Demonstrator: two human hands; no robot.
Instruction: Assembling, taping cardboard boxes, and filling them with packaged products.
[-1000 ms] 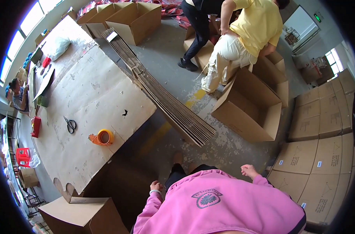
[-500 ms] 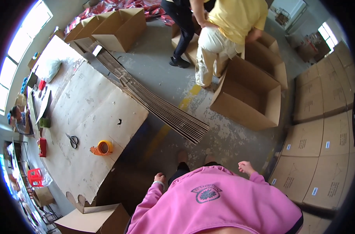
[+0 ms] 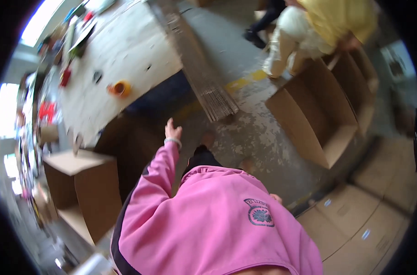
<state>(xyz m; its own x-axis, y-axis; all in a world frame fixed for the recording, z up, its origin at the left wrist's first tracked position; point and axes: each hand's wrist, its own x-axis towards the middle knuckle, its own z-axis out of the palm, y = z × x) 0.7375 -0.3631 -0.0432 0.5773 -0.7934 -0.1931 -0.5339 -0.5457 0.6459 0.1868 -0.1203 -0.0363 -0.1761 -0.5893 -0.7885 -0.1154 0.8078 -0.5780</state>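
Cardboard [image 3: 197,68], flattened and packed edge to edge in a long stack, runs alongside the table [image 3: 139,55], and its near end juts out above the floor [image 3: 259,133] in front of me. My left hand [image 3: 172,131] is lifted ahead of my body with its fingers extended and apart, grasping nothing that I can see. It appears in the gap between the table's edge and the near end of that stack, a pale band [image 3: 173,141] around the wrist. My right hand [image 3: 276,198] is mostly hidden behind my pink jacket [image 3: 208,220]; just a bit of skin shows, so I cannot tell whether it is closed or holding something.

On the table, near its edge, sits an orange tape dispenser [image 3: 121,89], with a small dark object [image 3: 97,76], too blurred to make out, to its left. An open box [image 3: 96,197] stands below the table's corner on my left. Across the floor to my right are more open boxes [image 3: 291,123], beside a person [image 3: 346,23] in a yellow top and pale trousers; someone else's dark trouser leg [image 3: 268,20] shows close by. Closed cartons [image 3: 318,233] fill the lower right.
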